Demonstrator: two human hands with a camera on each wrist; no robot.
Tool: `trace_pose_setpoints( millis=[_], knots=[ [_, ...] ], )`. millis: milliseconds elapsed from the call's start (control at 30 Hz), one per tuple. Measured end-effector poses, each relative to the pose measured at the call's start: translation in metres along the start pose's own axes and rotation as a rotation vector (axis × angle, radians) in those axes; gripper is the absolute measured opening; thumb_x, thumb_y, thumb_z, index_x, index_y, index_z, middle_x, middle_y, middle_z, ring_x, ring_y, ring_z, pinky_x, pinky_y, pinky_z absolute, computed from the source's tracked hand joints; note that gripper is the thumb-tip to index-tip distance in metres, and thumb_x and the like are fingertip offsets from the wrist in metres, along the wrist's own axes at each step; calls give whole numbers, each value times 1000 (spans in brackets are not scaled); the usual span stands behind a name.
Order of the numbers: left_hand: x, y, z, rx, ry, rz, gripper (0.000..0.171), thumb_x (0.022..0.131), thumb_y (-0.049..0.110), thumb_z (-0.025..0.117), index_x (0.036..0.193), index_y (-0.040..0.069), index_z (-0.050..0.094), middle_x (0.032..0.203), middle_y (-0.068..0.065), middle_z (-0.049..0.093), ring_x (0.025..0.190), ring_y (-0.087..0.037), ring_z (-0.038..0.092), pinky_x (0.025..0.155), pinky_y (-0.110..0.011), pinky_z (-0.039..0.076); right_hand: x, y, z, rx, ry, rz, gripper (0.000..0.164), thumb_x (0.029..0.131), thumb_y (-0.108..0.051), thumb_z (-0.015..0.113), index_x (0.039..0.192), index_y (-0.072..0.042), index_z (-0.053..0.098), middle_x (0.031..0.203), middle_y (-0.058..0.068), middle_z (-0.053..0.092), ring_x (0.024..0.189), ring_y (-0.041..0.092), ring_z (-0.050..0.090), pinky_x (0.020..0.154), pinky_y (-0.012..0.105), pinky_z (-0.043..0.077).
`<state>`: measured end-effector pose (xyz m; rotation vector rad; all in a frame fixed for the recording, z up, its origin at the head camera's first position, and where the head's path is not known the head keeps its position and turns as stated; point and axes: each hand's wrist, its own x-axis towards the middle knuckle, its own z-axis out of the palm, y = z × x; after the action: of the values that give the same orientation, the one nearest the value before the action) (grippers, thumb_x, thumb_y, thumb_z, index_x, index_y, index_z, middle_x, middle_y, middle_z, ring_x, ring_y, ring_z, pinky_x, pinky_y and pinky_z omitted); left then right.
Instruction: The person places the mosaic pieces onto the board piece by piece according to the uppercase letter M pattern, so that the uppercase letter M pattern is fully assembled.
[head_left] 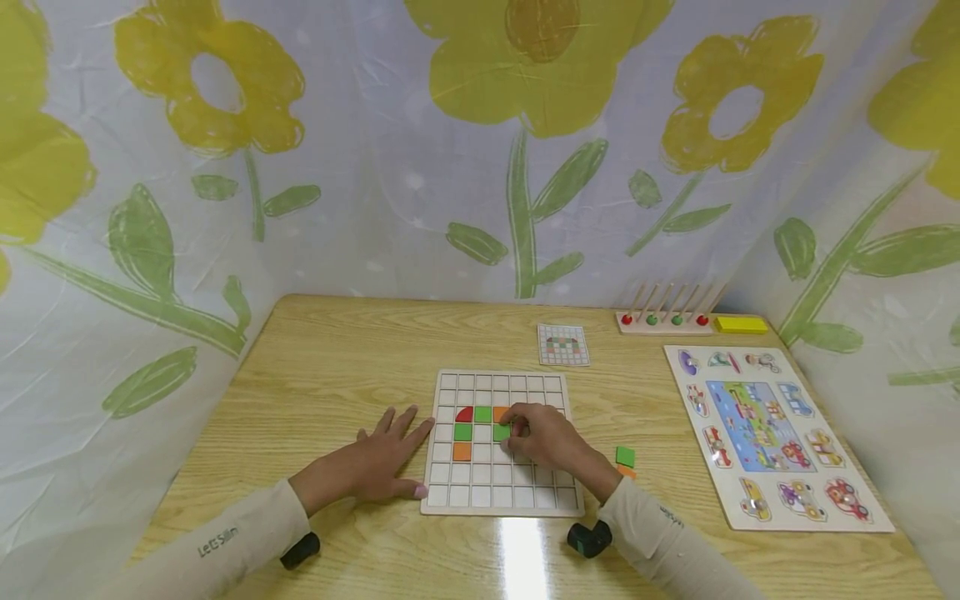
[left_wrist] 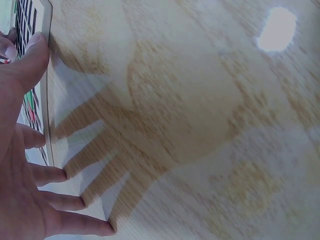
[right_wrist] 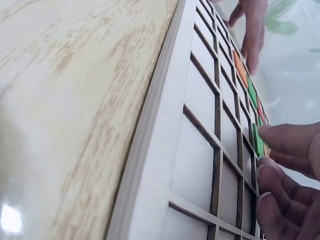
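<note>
A white grid board lies on the wooden table. Set in its cells are a red quarter-round tile, green tiles and orange tiles. My right hand is over the board, its thumb and a finger pinching a green square tile at a cell below the upper orange tile. The remaining fingers of that hand are curled. My left hand rests left of the board with fingers spread, its thumb at the board's edge and the other fingertips on the table.
Beside my right forearm lie a loose green tile and an orange one. A small pattern card sits behind the board. To the right are a picture knob puzzle, a peg stand with beads and a yellow box.
</note>
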<state>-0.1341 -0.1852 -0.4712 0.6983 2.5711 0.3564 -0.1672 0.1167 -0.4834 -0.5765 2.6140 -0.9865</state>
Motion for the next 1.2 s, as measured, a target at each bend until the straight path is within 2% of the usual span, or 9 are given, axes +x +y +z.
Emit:
trace_pose_setpoints(
  millis=[267, 500, 667, 933, 1200],
  knots=[
    [0, 0, 0, 3, -6, -5, 100, 89, 63, 64, 162, 13, 19, 166, -25, 11, 148, -58, 12, 98, -82, 28, -3, 9, -9, 34, 45, -53, 21, 91, -18, 77, 111, -12, 72, 83, -8, 64, 74, 9, 55, 69, 25, 46],
    [0, -1, 0, 11, -5, -3, 99, 89, 64, 63, 162, 13, 18, 166, -25, 11, 148, -58, 12, 98, -82, 28, -13, 25, -29, 87, 32, -116, 22, 93, -20, 74, 111, -8, 71, 89, -3, 65, 59, 7, 49, 55, 22, 43],
    [0, 0, 0, 8, -1, -1, 100, 89, 63, 64, 162, 13, 18, 166, -25, 11, 148, -58, 12, 98, -82, 29, -23, 38, -46, 102, 20, -119, 27, 93, -25, 74, 113, -8, 71, 93, -2, 66, 55, 7, 49, 52, 22, 43],
    [-2, 1, -1, 3, 0, -3, 100, 89, 63, 64, 162, 12, 19, 166, -26, 11, 148, -58, 12, 97, -82, 29, -43, 65, -73, 68, 29, -122, 29, 93, -26, 73, 115, -8, 71, 99, 2, 69, 63, 9, 54, 55, 23, 46],
    [0, 1, -1, 15, -1, -8, 99, 90, 62, 64, 162, 13, 19, 166, -25, 11, 148, -58, 12, 98, -82, 29, -64, 93, -84, 56, 4, -141, 27, 93, -24, 74, 114, -6, 71, 102, 8, 70, 65, 6, 55, 59, 24, 48]
  ],
)
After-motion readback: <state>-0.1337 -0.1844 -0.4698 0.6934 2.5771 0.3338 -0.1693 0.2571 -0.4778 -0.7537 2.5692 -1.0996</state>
